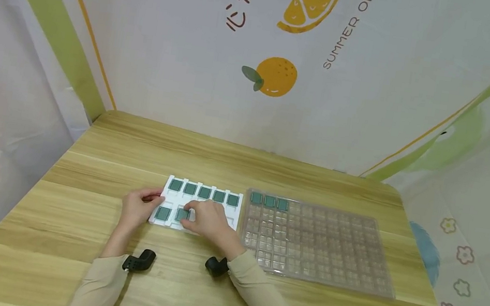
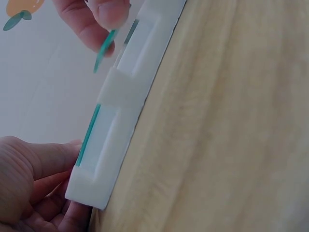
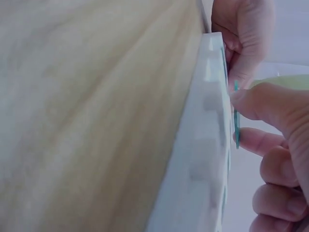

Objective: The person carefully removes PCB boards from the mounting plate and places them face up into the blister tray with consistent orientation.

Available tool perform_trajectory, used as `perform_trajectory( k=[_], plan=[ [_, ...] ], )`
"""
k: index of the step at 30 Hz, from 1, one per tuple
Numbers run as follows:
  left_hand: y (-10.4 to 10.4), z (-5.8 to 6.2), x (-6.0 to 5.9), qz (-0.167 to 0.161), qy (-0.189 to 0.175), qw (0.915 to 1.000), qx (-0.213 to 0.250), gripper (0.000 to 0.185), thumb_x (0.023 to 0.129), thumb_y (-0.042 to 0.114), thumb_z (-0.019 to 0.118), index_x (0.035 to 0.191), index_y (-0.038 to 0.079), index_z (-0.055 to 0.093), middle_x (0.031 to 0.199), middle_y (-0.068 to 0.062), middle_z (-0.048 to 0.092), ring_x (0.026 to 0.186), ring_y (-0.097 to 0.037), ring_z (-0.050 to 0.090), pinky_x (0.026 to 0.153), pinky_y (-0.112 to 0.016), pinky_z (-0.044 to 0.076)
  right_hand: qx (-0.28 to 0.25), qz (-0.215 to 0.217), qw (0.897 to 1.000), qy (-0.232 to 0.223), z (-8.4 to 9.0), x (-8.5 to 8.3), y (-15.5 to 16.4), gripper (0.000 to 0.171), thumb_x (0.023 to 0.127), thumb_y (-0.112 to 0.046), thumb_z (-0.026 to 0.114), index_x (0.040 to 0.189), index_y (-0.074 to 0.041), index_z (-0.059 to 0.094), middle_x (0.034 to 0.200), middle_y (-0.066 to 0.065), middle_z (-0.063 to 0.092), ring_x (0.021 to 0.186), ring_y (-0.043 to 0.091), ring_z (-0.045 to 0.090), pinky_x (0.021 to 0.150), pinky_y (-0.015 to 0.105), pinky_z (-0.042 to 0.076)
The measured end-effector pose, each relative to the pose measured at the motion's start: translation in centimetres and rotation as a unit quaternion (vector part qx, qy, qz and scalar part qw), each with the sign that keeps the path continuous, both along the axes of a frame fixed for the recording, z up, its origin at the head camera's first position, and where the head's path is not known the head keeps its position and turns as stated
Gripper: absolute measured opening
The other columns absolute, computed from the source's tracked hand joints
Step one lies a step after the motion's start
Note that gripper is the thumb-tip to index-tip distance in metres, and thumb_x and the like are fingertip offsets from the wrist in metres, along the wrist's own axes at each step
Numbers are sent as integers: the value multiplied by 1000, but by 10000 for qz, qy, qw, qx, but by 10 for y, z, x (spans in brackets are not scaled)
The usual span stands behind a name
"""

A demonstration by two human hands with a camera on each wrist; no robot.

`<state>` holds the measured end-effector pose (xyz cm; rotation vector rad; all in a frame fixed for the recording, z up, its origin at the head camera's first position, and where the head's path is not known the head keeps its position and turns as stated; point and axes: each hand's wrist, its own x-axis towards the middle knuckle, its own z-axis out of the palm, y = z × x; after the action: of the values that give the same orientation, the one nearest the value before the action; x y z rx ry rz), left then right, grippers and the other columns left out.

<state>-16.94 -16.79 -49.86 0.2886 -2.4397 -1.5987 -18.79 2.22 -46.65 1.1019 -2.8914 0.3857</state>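
While the left hand [image 1: 140,206] held the white tray [image 1: 200,204] steady, right hand [image 1: 211,220] fingers pinched a green square [image 2: 104,48], tilted above its slot, on the desk [image 1: 131,158].

Light: bright, soft, even; faint shadows under the sleeves.
Head view: sharp centre, edges bowed by wide lens.
Wrist views: close, blurred, pale wooden tabletop [image 2: 227,125] out of focus.

Two trays sit on the desk [image 1: 97,237]: a white one [image 1: 236,213] with seven green squares [image 1: 190,189], a clear one [image 1: 352,262] with three squares [image 1: 269,201].
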Motion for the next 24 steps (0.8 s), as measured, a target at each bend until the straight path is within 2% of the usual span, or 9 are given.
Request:
perform_trajectory(
  k=[6,15,24],
  plan=[
    [-1,0,0,29,-29,9999,-112,22,82,0,67,101,-9,69,88,-23,68,65,5,52,58,-9,41,-173,4,9998,-99,7,-2,5,26,82,-33,70,102,-16,72,45,-12,24,42,2,16,38,16,15],
    [-1,1,0,6,-32,9999,-156,22,82,0,67,101,-9,68,87,-23,68,67,1,54,59,-9,41,-209,-30,9997,81,9,-5,19,26,82,-32,71,102,-17,72,45,-12,18,43,2,12,40,16,11],
    [0,0,0,-11,-9,9999,-143,22,82,0,67,101,-9,69,87,-23,68,67,1,54,58,-9,41,-366,-129,9992,128,11,-10,38,25,81,-30,72,102,-15,72,45,-12,21,43,2,14,41,15,12]
  ],
)
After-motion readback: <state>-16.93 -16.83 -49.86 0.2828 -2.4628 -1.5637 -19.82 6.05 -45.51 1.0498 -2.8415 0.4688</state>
